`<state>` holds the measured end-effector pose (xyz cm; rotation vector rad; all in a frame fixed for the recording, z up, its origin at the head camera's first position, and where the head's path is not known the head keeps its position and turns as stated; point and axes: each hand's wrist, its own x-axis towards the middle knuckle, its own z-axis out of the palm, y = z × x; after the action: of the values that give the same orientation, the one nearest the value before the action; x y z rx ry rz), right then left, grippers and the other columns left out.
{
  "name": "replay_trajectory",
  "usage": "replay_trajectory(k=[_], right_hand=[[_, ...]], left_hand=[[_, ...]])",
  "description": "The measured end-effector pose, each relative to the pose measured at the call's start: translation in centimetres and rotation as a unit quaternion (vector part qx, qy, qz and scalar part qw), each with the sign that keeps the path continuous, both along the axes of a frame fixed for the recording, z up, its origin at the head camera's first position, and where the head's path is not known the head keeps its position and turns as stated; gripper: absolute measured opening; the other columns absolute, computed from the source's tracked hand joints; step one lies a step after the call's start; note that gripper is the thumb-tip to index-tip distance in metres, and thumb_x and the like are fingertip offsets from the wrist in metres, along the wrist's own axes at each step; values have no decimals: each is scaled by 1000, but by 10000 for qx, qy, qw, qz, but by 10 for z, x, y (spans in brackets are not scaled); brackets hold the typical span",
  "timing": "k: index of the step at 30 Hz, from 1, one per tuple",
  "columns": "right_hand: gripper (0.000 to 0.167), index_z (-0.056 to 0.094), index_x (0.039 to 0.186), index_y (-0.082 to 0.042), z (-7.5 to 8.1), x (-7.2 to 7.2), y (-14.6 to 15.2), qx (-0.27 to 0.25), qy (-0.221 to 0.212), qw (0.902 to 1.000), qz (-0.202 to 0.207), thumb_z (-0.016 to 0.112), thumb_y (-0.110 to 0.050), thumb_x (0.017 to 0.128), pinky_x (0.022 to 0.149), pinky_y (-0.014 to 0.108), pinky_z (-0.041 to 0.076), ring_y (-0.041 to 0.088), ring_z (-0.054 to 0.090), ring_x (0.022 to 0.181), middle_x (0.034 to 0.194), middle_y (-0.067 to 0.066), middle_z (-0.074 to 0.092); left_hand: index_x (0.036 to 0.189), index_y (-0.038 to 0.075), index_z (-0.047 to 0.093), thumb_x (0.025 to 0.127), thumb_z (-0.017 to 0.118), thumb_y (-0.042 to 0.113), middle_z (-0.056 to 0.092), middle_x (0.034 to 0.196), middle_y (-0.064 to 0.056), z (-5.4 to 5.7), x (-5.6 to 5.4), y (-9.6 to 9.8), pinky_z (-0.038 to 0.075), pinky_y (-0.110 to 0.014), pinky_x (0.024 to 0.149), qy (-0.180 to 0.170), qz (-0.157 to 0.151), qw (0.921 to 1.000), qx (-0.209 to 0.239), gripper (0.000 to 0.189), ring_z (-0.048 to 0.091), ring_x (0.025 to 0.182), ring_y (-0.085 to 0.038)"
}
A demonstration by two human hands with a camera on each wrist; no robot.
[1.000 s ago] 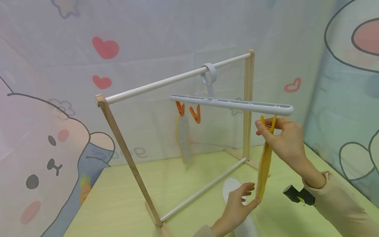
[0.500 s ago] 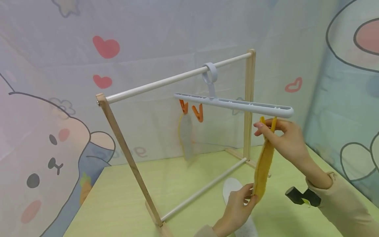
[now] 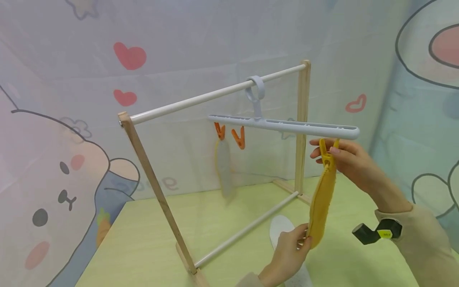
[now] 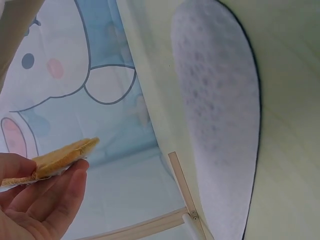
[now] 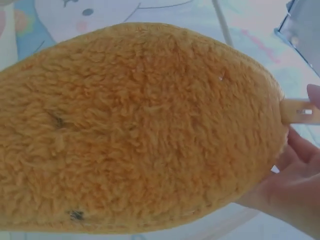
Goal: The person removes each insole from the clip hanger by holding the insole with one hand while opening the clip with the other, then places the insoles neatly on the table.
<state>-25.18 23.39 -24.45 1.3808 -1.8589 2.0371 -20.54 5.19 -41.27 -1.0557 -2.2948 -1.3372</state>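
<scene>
In the head view a yellow fleecy insole point(image 3: 322, 207) hangs lengthwise from a yellow clip point(image 3: 327, 157) below the right end of the pale hanger bar point(image 3: 305, 128). My right hand point(image 3: 353, 163) holds this clip, thumb on its right handle and fingers behind. Low down, my left hand point(image 3: 287, 249) pinches the insole's bottom edge between thumb and fingers; the left wrist view shows that edge point(image 4: 62, 157) too. Fluffy orange-yellow pile point(image 5: 150, 125) fills the right wrist view, with the clip point(image 5: 300, 111) biting its end and my thumb on it.
The hanger's ring point(image 3: 255, 87) loops over a white rod point(image 3: 193, 101) on a wooden-ended rack point(image 3: 152, 187). Orange clips point(image 3: 239, 137) hang from its far half, one holding a grey insole point(image 3: 224, 167). A white dimpled insole point(image 4: 220, 120) lies on the table beneath my left hand.
My right thumb has moved from the clip's left side to its right handle, and the hand has shifted right. The yellow insole has turned to show more of its face. My left hand keeps its pinch.
</scene>
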Motion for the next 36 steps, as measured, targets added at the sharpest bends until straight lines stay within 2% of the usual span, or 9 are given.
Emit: replay_trajectory(k=[3,7,13,20,29,36], right_hand=[[36,50,122,-4,-3,-6,6,-208,-417,9969,630,25,-7,96,90,25,44,14,54,103,111,2,59],[38,43,127,-2,-6,-11,10,-518,-763,9901,1057,23,-15,98,93,27,44,16,53,105,113,5,57],[40,41,127,2,-6,-16,13,-801,-992,9794,1568,19,-16,98,95,31,43,20,52,107,111,10,55],[43,42,127,1,-7,-19,19,-1074,-1443,9658,1868,17,-17,98,97,32,42,21,52,107,112,11,54],[45,46,123,6,-9,-24,26,-1702,-2324,9262,2434,16,-15,97,98,39,42,26,56,106,113,15,56],[46,44,124,8,-10,-27,28,-1829,-2505,9115,2702,14,-16,97,100,41,40,28,55,106,112,18,56]], left_hand=[[111,6,58,86,51,2,70,95,-8,2,1,0,42,0,59,119,38,9999,-73,26,66,79,-5],[111,6,58,86,51,2,70,95,-6,3,2,0,42,0,59,164,62,9997,-142,26,66,79,-4],[110,7,58,86,51,2,70,93,-5,2,1,2,42,0,59,181,49,9997,-152,26,65,80,-3],[108,8,59,86,51,2,70,90,-4,4,1,5,42,0,60,220,42,9995,-217,24,65,81,-2],[108,7,59,87,50,1,70,92,-5,7,3,7,43,0,60,101,-93,9998,-161,24,65,82,-4],[109,6,59,87,49,1,70,93,-7,8,3,7,43,0,61,-28,-200,9998,-67,24,65,82,-4]])
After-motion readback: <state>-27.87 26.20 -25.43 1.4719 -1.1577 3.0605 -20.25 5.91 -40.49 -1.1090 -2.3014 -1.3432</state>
